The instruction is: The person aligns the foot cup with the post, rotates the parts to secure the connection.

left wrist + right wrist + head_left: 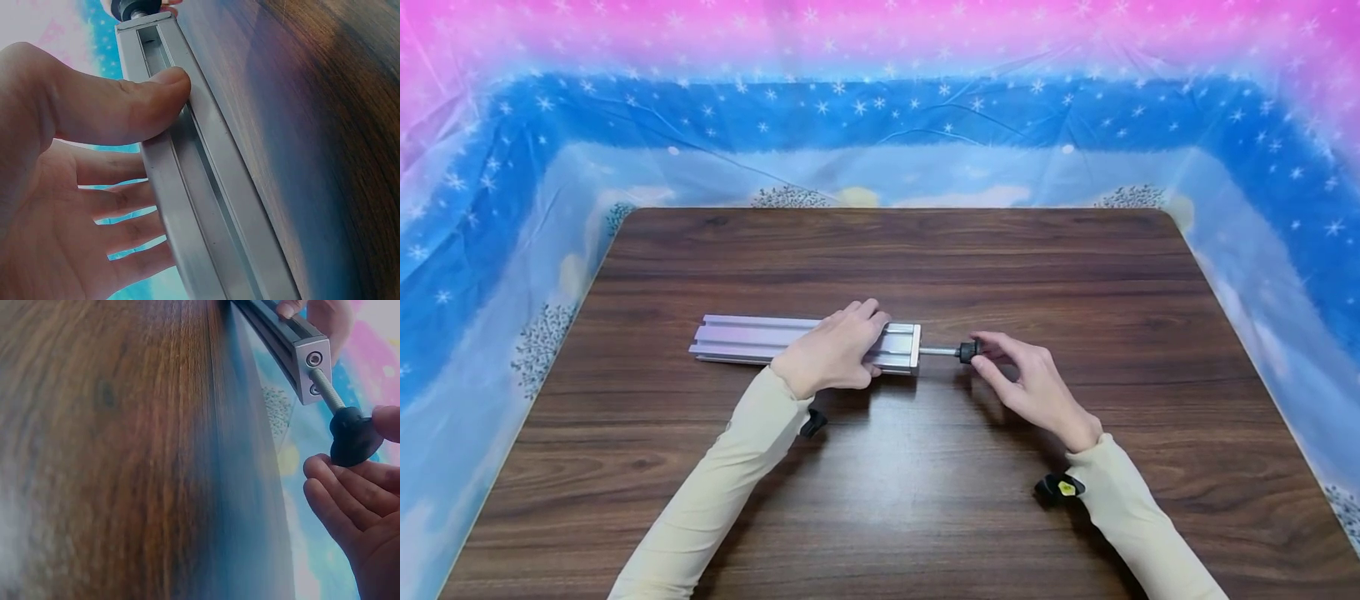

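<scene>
Rail (805,342) was seen lying flat on the table (925,500) in the head view, clamped by the left hand (835,350), while the knob (967,352) was pinched by the right hand (1030,387); much of the rod (936,351) was left exposed. In the left wrist view, the thumb (137,103) was pressed on the rail (206,206). In the right wrist view, the knob (353,437) was held well off the end plate (314,369), so the screwing was judged unfinished.

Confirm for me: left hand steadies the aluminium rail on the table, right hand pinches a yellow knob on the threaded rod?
Not yellow. The knob is black, as the right wrist view shows. The rest holds: left hand on the aluminium rail, right hand pinching the knob.
</scene>
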Demonstrator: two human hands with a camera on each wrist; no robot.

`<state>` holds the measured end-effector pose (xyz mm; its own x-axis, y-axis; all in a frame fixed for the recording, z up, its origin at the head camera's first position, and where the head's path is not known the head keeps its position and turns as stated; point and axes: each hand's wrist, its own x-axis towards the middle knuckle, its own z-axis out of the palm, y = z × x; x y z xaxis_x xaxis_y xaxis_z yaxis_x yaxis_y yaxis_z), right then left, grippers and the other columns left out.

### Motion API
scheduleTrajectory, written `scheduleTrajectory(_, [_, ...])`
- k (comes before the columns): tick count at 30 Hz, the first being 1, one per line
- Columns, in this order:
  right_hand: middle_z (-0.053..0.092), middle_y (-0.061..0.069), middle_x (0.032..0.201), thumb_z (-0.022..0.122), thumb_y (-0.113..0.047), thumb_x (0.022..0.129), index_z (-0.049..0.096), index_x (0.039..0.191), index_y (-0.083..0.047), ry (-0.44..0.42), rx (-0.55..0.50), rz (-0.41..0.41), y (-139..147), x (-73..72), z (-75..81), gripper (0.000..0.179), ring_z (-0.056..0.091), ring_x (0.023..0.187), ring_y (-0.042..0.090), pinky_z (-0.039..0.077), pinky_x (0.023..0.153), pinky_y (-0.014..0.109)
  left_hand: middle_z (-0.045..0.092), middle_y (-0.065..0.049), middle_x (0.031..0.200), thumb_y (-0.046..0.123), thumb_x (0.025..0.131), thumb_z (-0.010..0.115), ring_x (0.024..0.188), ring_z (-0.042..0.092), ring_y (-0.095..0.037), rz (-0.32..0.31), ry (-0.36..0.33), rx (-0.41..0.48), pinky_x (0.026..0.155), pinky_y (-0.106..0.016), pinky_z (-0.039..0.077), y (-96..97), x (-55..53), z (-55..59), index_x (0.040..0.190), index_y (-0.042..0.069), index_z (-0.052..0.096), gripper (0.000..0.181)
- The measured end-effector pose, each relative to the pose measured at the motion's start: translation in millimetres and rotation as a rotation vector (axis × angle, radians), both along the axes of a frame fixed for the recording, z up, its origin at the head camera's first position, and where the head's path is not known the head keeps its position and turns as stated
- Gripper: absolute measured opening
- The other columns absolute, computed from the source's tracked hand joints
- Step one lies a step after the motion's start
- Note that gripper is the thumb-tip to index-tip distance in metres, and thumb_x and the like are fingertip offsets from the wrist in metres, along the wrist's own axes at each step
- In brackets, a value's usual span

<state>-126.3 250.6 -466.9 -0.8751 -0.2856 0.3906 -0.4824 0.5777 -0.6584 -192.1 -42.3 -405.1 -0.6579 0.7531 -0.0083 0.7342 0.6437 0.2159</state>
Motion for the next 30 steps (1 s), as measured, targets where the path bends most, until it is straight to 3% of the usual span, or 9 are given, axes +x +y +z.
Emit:
scheduleTrajectory(9, [0.077, 0.006, 0.095, 0.062, -0.017, 0.1, 0.07, 0.119, -0.001, -0.099, 0.022, -0.055, 0, 0.7, 3.0, 0.026, 0.073, 0.081, 0.012, 0.054, 0.075, 0.017, 0.055, -0.012, 0.107, 0.012, 0.074, 0.076, 0.093, 0.053, -0.027, 0.01, -0.028, 0.003, 0.086, -0.041, 0.05, -0.3, 2.3, 2.9, 0.123, -0.003, 0.06, 0.054])
scheduleTrajectory(15, [0.075, 0.008, 0.111, 0.064, -0.02, 0.099, 0.065, 0.131, -0.003, -0.098, 0.037, -0.053, 2, 4.0, 5.3, 0.036, 0.074, 0.093, 0.017, 0.058, 0.083, 0.035, 0.056, -0.012, 0.108, 0.012, 0.074, 0.077, 0.094, 0.053, -0.027, 0.011, -0.026, 0.007, 0.086, -0.041, 0.05, -0.7, 3.0, 4.7, 0.124, -0.003, 0.06, 0.055])
scheduleTrajectory(19, [0.069, 0.014, 0.127, 0.078, -0.014, 0.087, 0.057, 0.141, -0.004, -0.015, -0.007, -0.005, 3, 5.7, 7.6, 0.059, 0.071, 0.106, 0.026, 0.056, 0.091, 0.04, 0.055, -0.012, 0.107, 0.012, 0.074, 0.077, 0.093, 0.053, -0.027, 0.011, -0.031, 0.005, 0.085, -0.041, 0.05, -0.9, 2.3, 6.7, 0.124, -0.003, 0.06, 0.054])
scheduleTrajectory(22, [0.065, 0.013, 0.134, 0.086, -0.009, 0.078, 0.056, 0.142, -0.006, 0.074, -0.018, 0.025, 4, 5.4, 9.7, 0.071, 0.068, 0.114, 0.028, 0.054, 0.097, 0.034, 0.055, -0.012, 0.108, 0.012, 0.074, 0.076, 0.094, 0.053, -0.027, 0.014, -0.036, 0.0, 0.086, -0.041, 0.05, -0.9, 1.7, 7.9, 0.124, -0.002, 0.06, 0.054])
scheduleTrajectory(27, [0.065, 0.011, 0.134, 0.087, -0.001, 0.074, 0.061, 0.137, -0.003, 0.193, -0.007, 0.063, 3, 3.0, 9.9, 0.068, 0.063, 0.122, 0.025, 0.042, 0.108, 0.019, 0.056, -0.012, 0.109, 0.013, 0.075, 0.076, 0.095, 0.054, -0.028, 0.017, -0.042, -0.008, 0.088, -0.042, 0.05, -1.2, 0.7, 10.5, 0.124, -0.003, 0.06, 0.054])
scheduleTrajectory(30, [0.066, 0.012, 0.132, 0.085, 0.005, 0.072, 0.063, 0.133, -0.001, 0.239, -0.021, 0.075, 2, 1.0, 8.6, 0.065, 0.062, 0.123, 0.023, 0.04, 0.11, 0.018, 0.056, -0.013, 0.11, 0.013, 0.075, 0.075, 0.097, 0.056, -0.029, 0.018, -0.048, -0.01, 0.09, -0.042, 0.05, -1.5, 0.0, 11.4, 0.125, -0.003, 0.06, 0.054])
